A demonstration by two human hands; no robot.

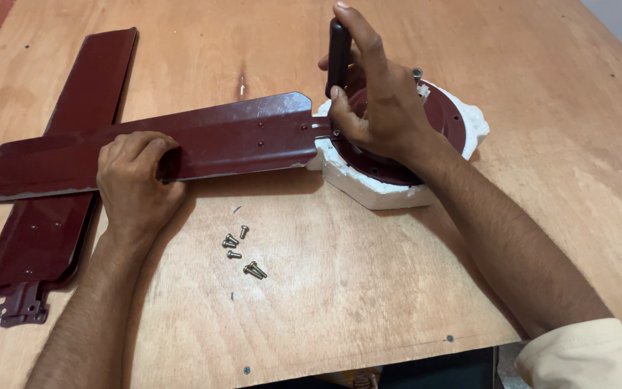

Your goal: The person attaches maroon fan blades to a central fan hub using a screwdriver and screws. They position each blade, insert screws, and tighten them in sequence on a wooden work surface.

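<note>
Head view: my right hand (379,101), fingers clamped on a screwdriver (338,50), fastens one blade (181,144); left hand (134,180) grips it; loose screws (242,252), second blade (59,180) wait.

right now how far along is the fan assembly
Done: one dark red metal fan blade lies against the round dark red motor housing. In hand: right hand holds a black-handled screwdriver upright at that joint; left hand steadies the blade. Left: loose brass screws, second dark red blade.
</note>
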